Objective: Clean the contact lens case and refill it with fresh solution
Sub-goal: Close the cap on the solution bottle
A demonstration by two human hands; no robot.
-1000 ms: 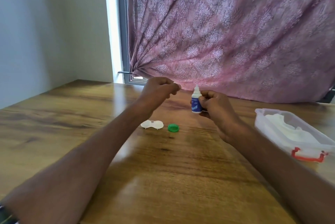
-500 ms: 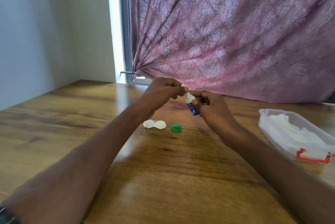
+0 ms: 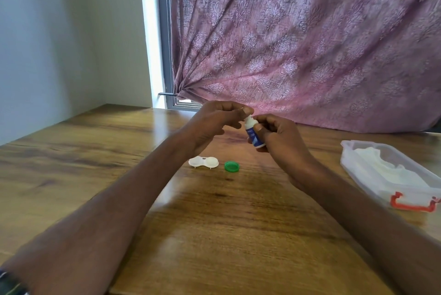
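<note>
Solution bottle (image 3: 254,133) in right hand (image 3: 281,138) grip, left hand (image 3: 214,120) fingertips pinched on its tip.

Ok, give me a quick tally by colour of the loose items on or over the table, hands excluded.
White: 2, the lens case and the bottle with its blue label
Green: 1, the cap
Clear: 1, the box with red latch
Total: 4

Pink curtain (image 3: 298,43), plastic box (image 3: 372,175) (red latch), table (image 3: 214,235)
</note>
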